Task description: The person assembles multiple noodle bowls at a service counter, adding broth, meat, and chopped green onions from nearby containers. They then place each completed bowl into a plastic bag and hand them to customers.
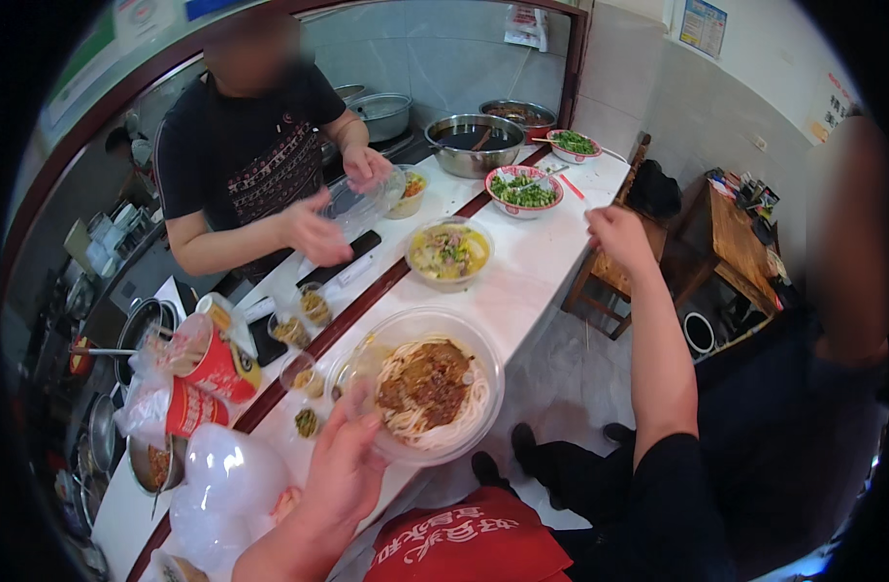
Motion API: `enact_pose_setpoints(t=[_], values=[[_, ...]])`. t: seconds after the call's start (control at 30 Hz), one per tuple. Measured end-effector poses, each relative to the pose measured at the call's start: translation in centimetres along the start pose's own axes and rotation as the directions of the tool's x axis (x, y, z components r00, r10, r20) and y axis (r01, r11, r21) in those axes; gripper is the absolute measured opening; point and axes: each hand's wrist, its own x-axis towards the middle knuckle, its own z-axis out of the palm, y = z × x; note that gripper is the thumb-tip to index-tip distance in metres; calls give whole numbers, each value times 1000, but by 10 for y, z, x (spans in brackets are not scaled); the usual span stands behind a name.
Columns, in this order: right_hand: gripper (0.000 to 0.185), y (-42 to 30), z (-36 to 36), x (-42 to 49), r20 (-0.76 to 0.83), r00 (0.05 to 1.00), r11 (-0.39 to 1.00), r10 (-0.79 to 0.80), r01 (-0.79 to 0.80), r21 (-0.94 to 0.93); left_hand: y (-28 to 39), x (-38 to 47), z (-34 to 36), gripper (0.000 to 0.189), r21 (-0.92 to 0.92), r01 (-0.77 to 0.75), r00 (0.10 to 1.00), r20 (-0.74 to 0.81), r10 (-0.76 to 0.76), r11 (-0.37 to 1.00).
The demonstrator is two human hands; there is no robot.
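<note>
My left hand (350, 444) grips the near left rim of a clear plastic bowl (494, 385). Inside it lie pale noodles (479, 396) topped with brown minced sauce (430, 382). My right hand (619, 233) reaches out past the counter's right edge. Its fingertips appear to pinch a thin red-and-white stick (574, 186), though its exact kind is unclear. Left of that hand stands a patterned bowl of chopped greens (523, 190) with a spoon in it. A clear bowl of yellow soup with meat (448, 251) rests on the counter between my hands.
Across the white counter (539, 254), a person (255, 160) handles clear plastic lids (364, 200) near another filled bowl (413, 193). A steel pot of dark liquid (475, 145) stands at the back. Small cups (315, 305), red paper cups (211, 360) and white balloon-like bags (226, 487) occupy the left.
</note>
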Motion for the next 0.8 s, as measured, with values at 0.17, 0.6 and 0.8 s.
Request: enact_pose_setpoints(t=[0.17, 0.6, 0.8], values=[[68, 81, 26, 188, -44, 960, 958, 276, -279, -74, 2, 52, 9, 74, 4, -19, 998, -66, 20, 1000], [71, 144, 118, 342, -165, 974, 912, 159, -208, -352, -5, 121, 55, 92, -35, 28, 993, -115, -32, 999], [48, 152, 109, 366, 5, 972, 877, -234, 213, -430, -7, 126, 57, 92, -20, 45, 993, -106, -47, 999]])
